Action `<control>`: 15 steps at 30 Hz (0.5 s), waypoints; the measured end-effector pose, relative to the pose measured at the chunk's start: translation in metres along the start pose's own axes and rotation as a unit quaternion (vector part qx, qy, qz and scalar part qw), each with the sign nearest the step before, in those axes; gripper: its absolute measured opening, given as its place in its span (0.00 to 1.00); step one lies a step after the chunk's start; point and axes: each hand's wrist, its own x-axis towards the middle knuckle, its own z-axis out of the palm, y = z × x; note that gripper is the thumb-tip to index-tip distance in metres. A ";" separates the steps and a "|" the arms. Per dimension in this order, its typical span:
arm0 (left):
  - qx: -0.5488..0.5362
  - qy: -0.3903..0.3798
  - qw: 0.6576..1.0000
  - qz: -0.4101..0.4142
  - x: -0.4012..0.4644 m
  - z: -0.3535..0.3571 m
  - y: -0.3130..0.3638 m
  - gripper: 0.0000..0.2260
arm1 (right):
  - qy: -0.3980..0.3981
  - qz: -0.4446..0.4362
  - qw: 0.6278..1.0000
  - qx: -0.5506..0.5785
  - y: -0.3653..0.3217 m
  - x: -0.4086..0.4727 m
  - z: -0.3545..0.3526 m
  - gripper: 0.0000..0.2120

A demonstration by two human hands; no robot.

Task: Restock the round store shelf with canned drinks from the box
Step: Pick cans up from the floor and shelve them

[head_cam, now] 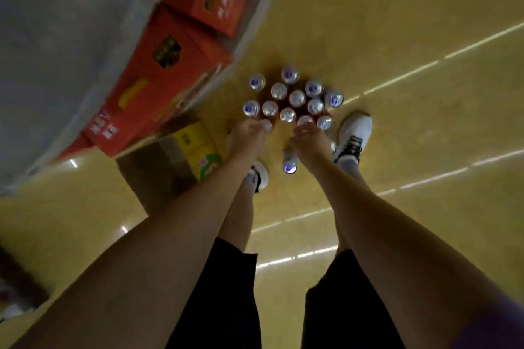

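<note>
Nearest the camera, the person's two bare forearms run down and forward over black shorts toward the floor [397, 37], so the person appears to be bending over the stock. The left hand [248, 133] hangs with its fingers curled down onto a can at the near left edge of the cluster; the blur makes it impossible to say whether the can is truly gripped or only touched. The right hand [307, 136] reaches the near right edge the same way, and a lone can [289, 161] shows just beneath its wrist — held or merely standing on the floor, the view does not settle. The cans [292, 96] stand upright and close together on the floor between the white shoes [354, 133], silver tops up. To the left lies an opened cardboard box [181, 156], seemingly the one they came from, and beyond it the red cartons [170, 71] sit along the curved edge of the round shelf [56, 65]. The step in hand looks like picking up cans, one per hand. It would go best with each can taken from the outer edge of the group, fingers wrapped round the body rather than the rim, and lifted straight up — neighbours stand touching, and a sideways pull could topple several.
</note>
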 end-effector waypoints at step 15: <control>-0.067 -0.058 0.980 -0.178 0.160 0.098 -0.115 0.14 | -0.074 0.060 0.994 0.061 0.097 0.160 0.135 0.11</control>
